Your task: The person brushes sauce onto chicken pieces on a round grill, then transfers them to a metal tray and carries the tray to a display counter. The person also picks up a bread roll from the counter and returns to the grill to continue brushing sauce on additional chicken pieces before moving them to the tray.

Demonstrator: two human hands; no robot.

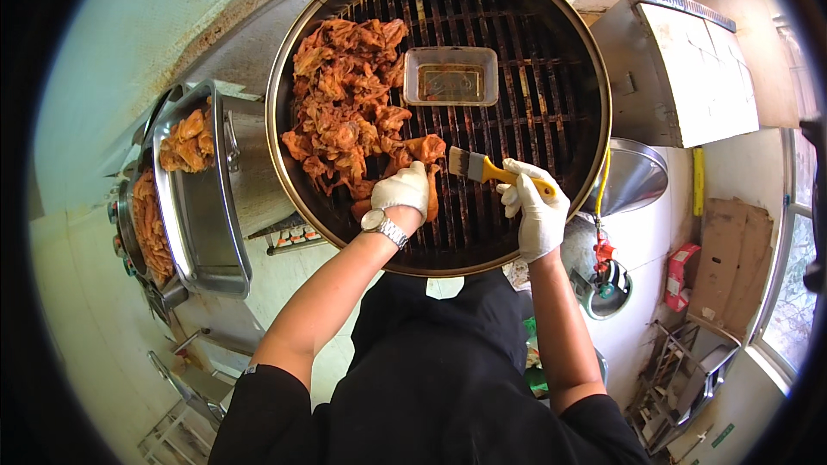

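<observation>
My left hand (pixel 402 192), in a white glove with a metal wristwatch above it, is closed over a piece of browned meat (pixel 432 197) near the front of a round grill (pixel 465 219). My right hand (pixel 539 210), also gloved, holds a basting brush (pixel 494 172) by its yellow handle, bristles pointing left close to the meat. A large heap of browned meat pieces (pixel 342 97) covers the left part of the grate. Right of the heap, a clear plastic container (pixel 451 103) with some liquid rests on the bars.
To the left stands a deep steel tray (pixel 213 232) with some meat pieces at its far end, beside another vessel of meat (pixel 152 226). A metal cabinet (pixel 672 71) stands at the right. A gas cylinder (pixel 585 258) with a yellow hose (pixel 602 187) is beside the grill.
</observation>
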